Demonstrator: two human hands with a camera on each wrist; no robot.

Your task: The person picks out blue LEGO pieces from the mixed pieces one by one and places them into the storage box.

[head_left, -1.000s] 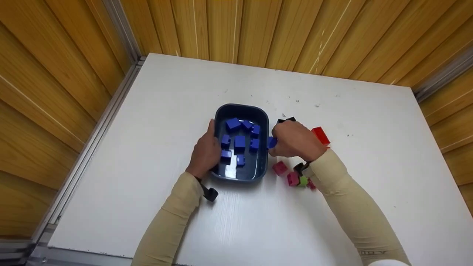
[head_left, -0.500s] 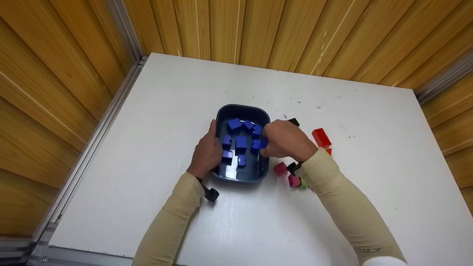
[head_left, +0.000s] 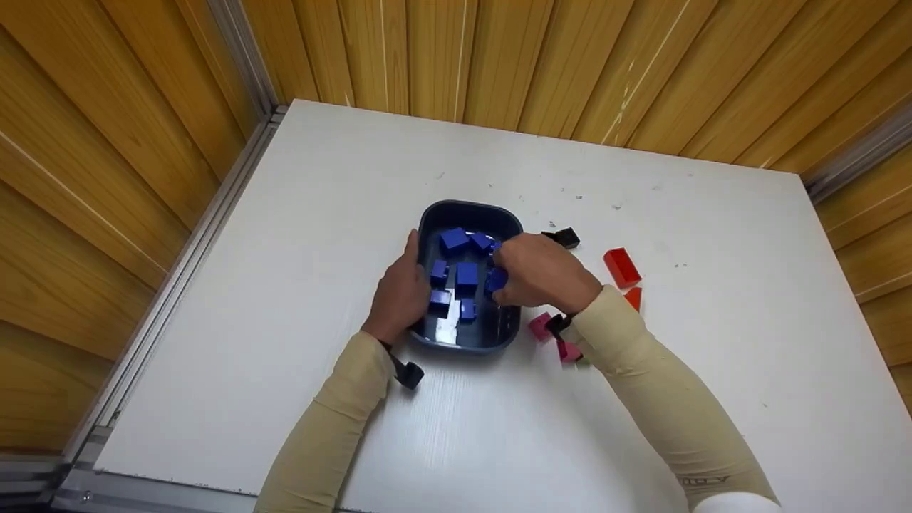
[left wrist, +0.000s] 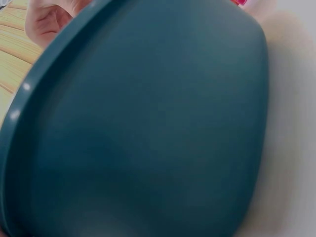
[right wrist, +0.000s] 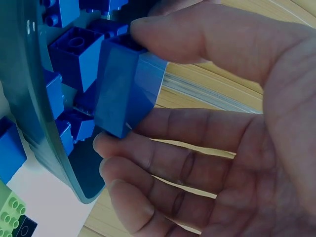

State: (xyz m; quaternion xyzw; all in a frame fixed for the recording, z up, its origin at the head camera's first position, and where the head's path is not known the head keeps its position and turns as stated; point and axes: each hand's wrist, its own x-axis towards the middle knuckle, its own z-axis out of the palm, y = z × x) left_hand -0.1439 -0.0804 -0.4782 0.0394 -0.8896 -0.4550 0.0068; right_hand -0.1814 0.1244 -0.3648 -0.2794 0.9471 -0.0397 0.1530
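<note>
A dark blue tray [head_left: 463, 207] sits mid-table with several blue bricks [head_left: 466, 273] inside. My left hand [head_left: 415, 285] holds the tray's left wall, thumb along the rim. In the left wrist view the tray's outer wall [left wrist: 148, 128] fills the frame. My right hand [head_left: 503, 275] reaches over the tray's right rim. It pinches a blue brick [head_left: 496, 280] just above the bricks inside. Up close, the thumb and fingers of the right hand [right wrist: 129, 85] clamp that blue brick [right wrist: 116, 98] beside the tray rim [right wrist: 29, 98].
Right of the tray lie a black brick [head_left: 567, 237], a red brick [head_left: 621, 267], an orange-red piece [head_left: 633, 298] and pink bricks [head_left: 540, 325], partly under my right forearm. A green brick [right wrist: 10, 215] shows in the right wrist view. Wooden walls border the table.
My right hand has carried the blue brick leftward from outside the tray's right rim to over its inside. The black brick came into full view. The left hand stayed put.
</note>
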